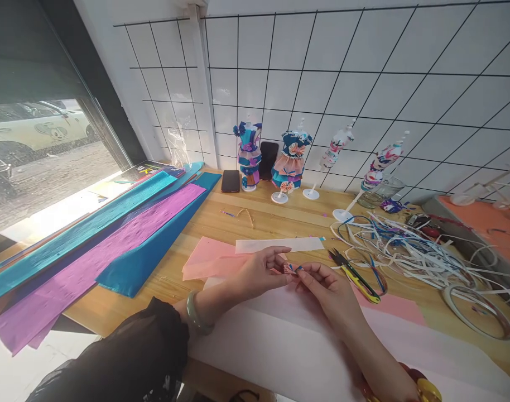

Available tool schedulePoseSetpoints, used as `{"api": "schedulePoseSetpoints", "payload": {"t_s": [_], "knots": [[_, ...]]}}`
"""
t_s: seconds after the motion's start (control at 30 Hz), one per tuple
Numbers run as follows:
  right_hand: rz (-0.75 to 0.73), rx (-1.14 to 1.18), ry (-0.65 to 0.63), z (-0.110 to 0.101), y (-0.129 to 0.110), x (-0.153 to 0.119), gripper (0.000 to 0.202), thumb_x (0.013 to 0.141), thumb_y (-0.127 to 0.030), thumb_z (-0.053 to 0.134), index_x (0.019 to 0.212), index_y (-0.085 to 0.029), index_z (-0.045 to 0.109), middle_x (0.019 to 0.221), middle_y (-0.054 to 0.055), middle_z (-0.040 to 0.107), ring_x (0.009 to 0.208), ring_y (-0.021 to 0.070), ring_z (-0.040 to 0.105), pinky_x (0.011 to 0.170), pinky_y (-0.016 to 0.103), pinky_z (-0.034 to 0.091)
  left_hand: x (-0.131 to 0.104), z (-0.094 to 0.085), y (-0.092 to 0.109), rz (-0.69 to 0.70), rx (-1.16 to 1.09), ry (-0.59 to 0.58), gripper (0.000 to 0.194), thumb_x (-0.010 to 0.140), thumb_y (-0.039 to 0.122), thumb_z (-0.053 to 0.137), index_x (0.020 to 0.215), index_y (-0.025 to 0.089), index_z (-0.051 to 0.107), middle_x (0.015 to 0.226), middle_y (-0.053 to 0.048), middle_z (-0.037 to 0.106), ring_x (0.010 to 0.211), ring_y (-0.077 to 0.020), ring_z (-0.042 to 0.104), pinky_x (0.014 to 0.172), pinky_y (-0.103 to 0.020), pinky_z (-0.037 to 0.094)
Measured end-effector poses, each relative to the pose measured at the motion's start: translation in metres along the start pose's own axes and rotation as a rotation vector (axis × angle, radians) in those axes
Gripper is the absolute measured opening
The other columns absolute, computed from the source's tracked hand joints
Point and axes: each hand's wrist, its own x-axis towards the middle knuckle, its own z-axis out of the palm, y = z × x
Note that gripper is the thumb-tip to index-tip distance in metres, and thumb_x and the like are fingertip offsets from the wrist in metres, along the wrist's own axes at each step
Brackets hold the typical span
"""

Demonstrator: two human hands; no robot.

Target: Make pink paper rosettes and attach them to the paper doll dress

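Between the fingertips of both hands is a small folded paper piece [290, 269], pinkish with bits of blue; its exact shape is partly hidden. My left hand [265, 268] pinches it from the left, its index finger reaching out above. From the right, the thumb and fingers of my right hand [324, 287] are closed on its blue end. Below the hands lie broad sheets of pale pink paper [263, 335]. Just beyond them rests a whitish paper strip [275, 245], partly over a pink sheet [207, 257]. Thread snips [355, 276] with yellow handles lie right of my right hand.
Teal and purple paper [112, 251] covers the table's left side. Several small dressed mannequins [291, 162] stand along the tiled wall, near a phone [230, 181] lying flat. Tangled white and blue strips [397, 245] pile up at the right, beside a tape roll [476, 312].
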Motion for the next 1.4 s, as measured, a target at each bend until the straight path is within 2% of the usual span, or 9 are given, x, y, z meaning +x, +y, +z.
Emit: {"api": "schedulePoseSetpoints", "payload": {"t_s": [0.17, 0.4, 0.57, 0.73, 0.93, 1.07, 1.17, 1.4], "knots": [[0.013, -0.001, -0.033, 0.002, 0.001, -0.002, 0.03, 0.067, -0.043, 0.071, 0.082, -0.018, 0.064, 0.068, 0.003, 0.069, 0.057, 0.0125, 0.061, 0.06, 0.025, 0.05, 0.0, -0.002, 0.004, 0.019, 0.017, 0.043, 0.053, 0.07, 0.026, 0.07, 0.118, 0.015, 0.05, 0.082, -0.003, 0.058, 0.077, -0.0121, 0.057, 0.073, -0.028, 0.045], [0.041, -0.003, -0.073, 0.006, -0.004, -0.004, 0.042, 0.063, -0.044, 0.072, 0.095, -0.018, 0.063, 0.069, 0.003, 0.07, 0.056, 0.0135, 0.062, 0.059, 0.027, 0.05, -0.001, -0.001, 0.012, -0.049, -0.086, 0.06, 0.056, 0.067, 0.025, 0.072, 0.117, 0.013, 0.049, 0.08, -0.004, 0.061, 0.07, -0.0128, 0.06, 0.07, -0.029, 0.047], [0.055, -0.041, -0.042, 0.005, -0.007, -0.004, 0.039, 0.061, -0.047, 0.072, 0.083, -0.016, 0.066, 0.059, 0.003, 0.068, 0.054, 0.0158, 0.062, 0.058, 0.028, 0.05, 0.0, 0.0, 0.015, -0.05, -0.173, 0.078, 0.05, 0.07, 0.029, 0.069, 0.112, 0.011, 0.049, 0.079, -0.007, 0.064, 0.069, -0.0145, 0.062, 0.066, -0.029, 0.048], [-0.011, -0.102, -0.011, 0.004, -0.003, -0.004, 0.031, 0.066, -0.044, 0.069, 0.081, -0.017, 0.065, 0.066, 0.005, 0.069, 0.058, 0.0164, 0.063, 0.06, 0.029, 0.051, 0.0, 0.0, 0.014, -0.047, -0.181, 0.085, 0.051, 0.067, 0.026, 0.072, 0.11, 0.013, 0.047, 0.082, -0.006, 0.063, 0.071, -0.0143, 0.062, 0.065, -0.028, 0.048], [-0.069, -0.208, -0.03, 0.007, -0.001, -0.007, 0.027, 0.07, -0.044, 0.065, 0.08, -0.019, 0.064, 0.067, 0.004, 0.068, 0.061, 0.0167, 0.063, 0.062, 0.03, 0.052, 0.0, 0.0, 0.012, -0.029, -0.144, 0.054, 0.048, 0.067, 0.02, 0.071, 0.109, 0.013, 0.048, 0.076, -0.002, 0.059, 0.069, -0.0116, 0.058, 0.067, -0.028, 0.048], [-0.059, -0.141, -0.052, 0.008, 0.0, -0.006, 0.03, 0.072, -0.044, 0.064, 0.088, -0.018, 0.061, 0.077, 0.005, 0.068, 0.064, 0.0155, 0.063, 0.064, 0.029, 0.052, 0.001, 0.0, 0.01, -0.01, -0.131, 0.048, 0.049, 0.066, 0.019, 0.071, 0.109, 0.013, 0.048, 0.076, -0.002, 0.059, 0.069, -0.0119, 0.058, 0.067, -0.029, 0.047], [-0.075, -0.099, -0.081, 0.007, 0.001, -0.006, 0.029, 0.076, -0.043, 0.061, 0.091, -0.018, 0.06, 0.077, 0.004, 0.067, 0.066, 0.0146, 0.061, 0.065, 0.028, 0.051, 0.0, 0.0, 0.01, -0.007, -0.078, 0.043, 0.049, 0.065, 0.019, 0.07, 0.109, 0.013, 0.049, 0.075, -0.002, 0.059, 0.068, -0.0116, 0.057, 0.067, -0.028, 0.045], [-0.104, -0.191, -0.107, 0.005, 0.004, -0.005, 0.028, 0.076, -0.047, 0.059, 0.076, -0.019, 0.059, 0.069, 0.003, 0.064, 0.064, 0.0154, 0.059, 0.063, 0.027, 0.049, -0.002, 0.002, 0.004, 0.026, 0.04, -0.012, 0.046, 0.07, 0.02, 0.065, 0.113, 0.015, 0.049, 0.077, -0.003, 0.059, 0.069, -0.0119, 0.059, 0.065, -0.026, 0.043]]}}
